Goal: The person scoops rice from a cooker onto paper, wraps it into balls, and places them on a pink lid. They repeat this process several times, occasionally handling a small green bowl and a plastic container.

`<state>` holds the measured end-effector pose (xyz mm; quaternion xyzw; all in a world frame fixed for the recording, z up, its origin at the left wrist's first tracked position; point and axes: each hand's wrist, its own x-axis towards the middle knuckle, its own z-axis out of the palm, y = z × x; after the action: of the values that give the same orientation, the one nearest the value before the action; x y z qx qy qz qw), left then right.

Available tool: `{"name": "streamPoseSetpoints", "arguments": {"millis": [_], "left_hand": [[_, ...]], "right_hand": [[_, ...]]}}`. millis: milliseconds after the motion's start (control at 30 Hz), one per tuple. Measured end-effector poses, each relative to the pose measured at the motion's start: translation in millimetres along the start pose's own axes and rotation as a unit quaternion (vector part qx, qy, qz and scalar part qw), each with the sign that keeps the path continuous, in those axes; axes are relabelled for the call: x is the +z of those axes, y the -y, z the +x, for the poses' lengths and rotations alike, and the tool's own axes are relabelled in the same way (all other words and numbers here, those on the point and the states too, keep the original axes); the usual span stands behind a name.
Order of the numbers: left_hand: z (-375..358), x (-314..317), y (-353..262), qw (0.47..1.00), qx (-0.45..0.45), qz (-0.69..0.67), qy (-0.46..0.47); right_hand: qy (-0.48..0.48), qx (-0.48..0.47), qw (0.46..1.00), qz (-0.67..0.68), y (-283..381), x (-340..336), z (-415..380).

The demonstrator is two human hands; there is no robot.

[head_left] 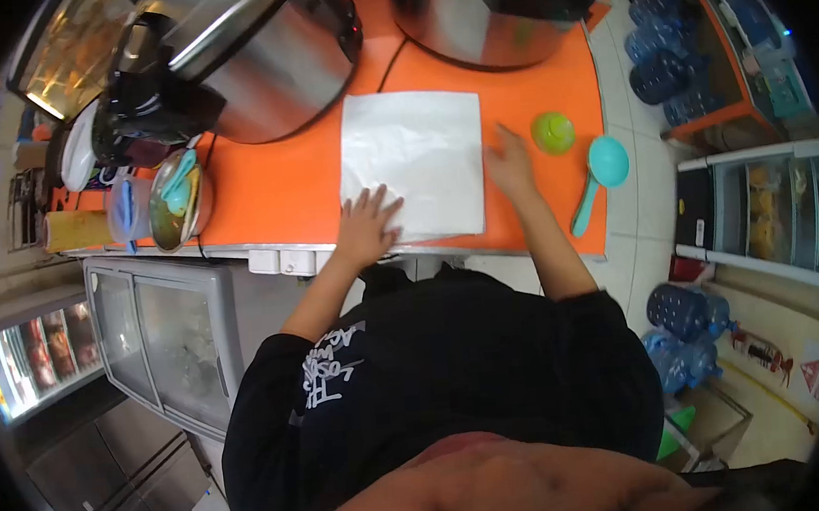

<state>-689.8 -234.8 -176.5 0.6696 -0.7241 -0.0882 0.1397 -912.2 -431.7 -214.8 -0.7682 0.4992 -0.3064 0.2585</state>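
A white square sheet lies flat on the orange counter. My left hand rests on the sheet's lower left corner, fingers spread, holding nothing. Just beyond the sheet's right edge is my right hand, its fingers apart and nothing seen in it. To the right of that hand sits a small green round item. Farther right, a turquoise spoon lies near the counter's right edge, its handle towards me.
Two large steel cookers stand at the back. Bowls and tubs with utensils sit at the left. A glass-topped freezer is below left. Blue water bottles are stored at the right.
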Motion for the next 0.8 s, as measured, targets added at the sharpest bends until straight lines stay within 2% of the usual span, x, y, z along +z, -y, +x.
{"name": "streamPoseSetpoints", "arguments": {"millis": [33, 67, 100, 133, 167, 200, 233, 267, 300, 333, 367, 400, 433, 467, 500, 533, 633, 700, 733, 767, 800], "left_hand": [[-5, 0, -2, 1.0, -0.011, 0.022, -0.003], [-2, -5, 3, 0.999, -0.024, 0.046, -0.01], [4, -20, 18, 0.991, -0.057, 0.062, -0.104], [4, -38, 35, 0.974, -0.087, 0.073, -0.195], [11, -73, 57, 0.941, -0.081, 0.057, -0.322], [21, -126, 65, 0.89, -0.082, 0.1, -0.437], [21, -149, 106, 0.851, -0.164, 0.11, -0.488], [33, -217, 85, 0.812, -0.14, 0.198, -0.53], [40, -255, 97, 0.797, -0.141, 0.189, -0.556], [44, -282, 121, 0.843, -0.154, 0.131, -0.499], [52, -297, 132, 0.838, -0.146, 0.132, -0.509], [57, -310, 141, 0.887, -0.121, -0.06, -0.441], [61, -322, 147, 0.9, -0.087, -0.246, -0.35], [60, -334, 144, 0.875, -0.079, -0.376, -0.294], [58, -341, 136, 0.865, -0.043, -0.422, -0.267], [59, -345, 140, 0.866, -0.025, -0.431, -0.251], [75, -373, 145, 0.86, 0.027, -0.445, -0.249], [105, -418, 164, 0.924, -0.031, -0.228, -0.306], [115, -446, 147, 0.919, -0.039, -0.234, -0.315], [128, -478, 131, 0.914, -0.049, -0.24, -0.323], [157, -509, 145, 0.934, -0.003, -0.236, -0.268]], "right_hand": [[-0.085, -0.108, 0.989, -0.046, 3, -31, -5], [-0.187, -0.102, 0.976, -0.044, 15, -62, -12], [-0.269, -0.059, 0.958, -0.08, -1, -81, -24], [-0.328, -0.015, 0.944, 0.023, -33, -93, -31], [-0.337, 0.028, 0.917, -0.212, -26, -116, -43], [-0.338, 0.114, 0.91, -0.214, -39, -118, -52], [-0.335, 0.2, 0.895, -0.215, -54, -116, -59], [-0.343, 0.197, 0.895, -0.208, -63, -113, -65], [-0.236, 0.28, 0.916, -0.167, -70, -109, -68], [-0.124, 0.354, 0.919, -0.122, -79, -105, -70], [-0.134, 0.349, 0.92, -0.116, -94, -99, -70], [-0.141, 0.334, 0.922, -0.14, -114, -93, -68], [-0.146, 0.32, 0.922, -0.164, -120, -87, -70], [-0.156, 0.318, 0.922, -0.155, -116, -84, -79], [-0.173, 0.296, 0.939, 0.017, -107, -85, -87], [-0.184, 0.261, 0.929, 0.185, -91, -93, -83], [-0.042, 0.226, 0.936, 0.268, 89, -129, -48], [0.125, 0.091, 0.949, 0.275, 166, -128, -7], [0.227, 0.011, 0.947, 0.226, 190, -121, 20], [0.291, 0.007, 0.914, 0.282, 248, -116, 43], [0.325, -0.001, 0.903, 0.281, 301, -109, 68]]}}
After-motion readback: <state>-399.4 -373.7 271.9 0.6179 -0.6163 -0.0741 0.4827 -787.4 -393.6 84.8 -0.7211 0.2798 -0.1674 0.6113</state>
